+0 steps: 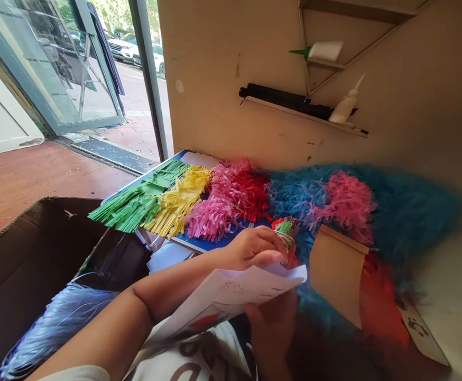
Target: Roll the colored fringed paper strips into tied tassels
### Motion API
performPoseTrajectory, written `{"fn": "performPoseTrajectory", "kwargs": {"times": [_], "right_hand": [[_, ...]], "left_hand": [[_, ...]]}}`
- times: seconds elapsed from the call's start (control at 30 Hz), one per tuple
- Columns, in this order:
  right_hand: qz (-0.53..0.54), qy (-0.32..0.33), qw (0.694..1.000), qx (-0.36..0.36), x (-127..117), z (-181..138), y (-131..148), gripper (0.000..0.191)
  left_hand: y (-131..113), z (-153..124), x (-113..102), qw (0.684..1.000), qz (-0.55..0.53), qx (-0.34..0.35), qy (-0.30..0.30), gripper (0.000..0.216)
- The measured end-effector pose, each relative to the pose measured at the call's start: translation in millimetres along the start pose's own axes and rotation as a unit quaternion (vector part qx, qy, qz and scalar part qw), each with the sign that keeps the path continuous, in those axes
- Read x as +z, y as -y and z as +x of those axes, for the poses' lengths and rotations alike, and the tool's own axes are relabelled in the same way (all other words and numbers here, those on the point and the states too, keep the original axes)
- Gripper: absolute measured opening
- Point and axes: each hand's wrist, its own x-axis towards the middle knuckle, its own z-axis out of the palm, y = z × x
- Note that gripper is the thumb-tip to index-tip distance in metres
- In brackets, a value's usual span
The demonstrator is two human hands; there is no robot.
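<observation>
Nearest: right hand (273,323) sat under the white paper sheet (231,296), fingers curled up round its lower edge, propping it from below; blurred, so grip detail was unclear. Left hand (255,247) lay on top of the sheet, fingers closed narrow, pinching a small green/red fringe bundle (286,233) at the sheet's far edge, prob. to keep it pressed there. Just R of the hands a brown card piece (336,270) stood tilted, w/ red paper behind. L side: open cardboard box (28,254), pale blue fringe (52,323) spilling by it. Further back, fringe piles lay in a row by colour: green (139,198), yellow (179,198), pink/red (231,198), blue (373,201); sorted for easy picking, I'd guess. Far wall: shelf w/ glue bottles (344,106).
</observation>
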Motion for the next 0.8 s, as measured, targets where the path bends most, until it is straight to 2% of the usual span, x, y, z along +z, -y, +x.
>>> {"fn": "performPoseTrajectory", "kwargs": {"times": [0.07, 0.17, 0.3, 0.37, 0.43, 0.5, 0.57, 0.6, 0.67, 0.7, 0.73, 0.8], "right_hand": [[-0.021, -0.02, 1.0, -0.007, 4.1, -0.5, 5.0, 0.081], [-0.048, -0.045, 0.998, -0.021, 8.3, -0.6, 11.5, 0.076], [-0.109, -0.048, 0.992, -0.051, 0.8, 2.9, 11.7, 0.061], [-0.152, -0.041, 0.985, -0.071, -11.3, 8.1, 9.6, 0.055], [-0.183, -0.055, 0.977, -0.093, -27.1, 13.4, 6.3, 0.054], [-0.2, -0.078, 0.972, -0.1, -41.9, 15.4, 0.9, 0.052], [-0.22, -0.069, 0.97, -0.076, -50.8, 12.2, -6.9, 0.045], [-0.235, -0.042, 0.97, -0.057, -52.2, 9.3, -11.3, 0.04], [-0.256, 0.027, 0.966, -0.03, -49.9, 4.1, -18.7, 0.033], [-0.257, 0.066, 0.964, -0.032, -47.4, 3.3, -21.1, 0.034], [-0.252, 0.117, 0.96, -0.044, -44.7, 4.3, -22.3, 0.04], [-0.227, 0.265, 0.934, -0.079, -40.9, 11.0, -21.1, 0.053]], "left_hand": [[-0.8, 6.0, -2.0, 0.999, 0.032, 0.033, 0.015, 0.053], [-1.4, 14.4, -4.4, 0.997, 0.063, 0.039, 0.018, 0.059], [-0.7, 19.8, -6.9, 0.999, 0.017, -0.01, 0.035, 0.064], [2.5, 16.3, -10.6, 0.997, -0.033, -0.042, 0.054, 0.065], [8.5, 3.4, -14.3, 0.989, -0.096, -0.103, 0.051, 0.06], [16.1, -22.1, -12.8, 0.966, -0.167, -0.196, -0.022, 0.053], [22.3, -57.1, -1.7, 0.916, -0.223, -0.292, -0.161, 0.049], [24.2, -75.2, 7.0, 0.884, -0.243, -0.328, -0.227, 0.048], [25.4, -105.0, 26.0, 0.832, -0.245, -0.385, -0.316, 0.05], [25.3, -114.4, 34.1, 0.818, -0.216, -0.402, -0.35, 0.05], [25.4, -119.5, 40.1, 0.815, -0.184, -0.406, -0.371, 0.049], [26.8, -119.7, 43.6, 0.825, -0.135, -0.393, -0.384, 0.048]]}}
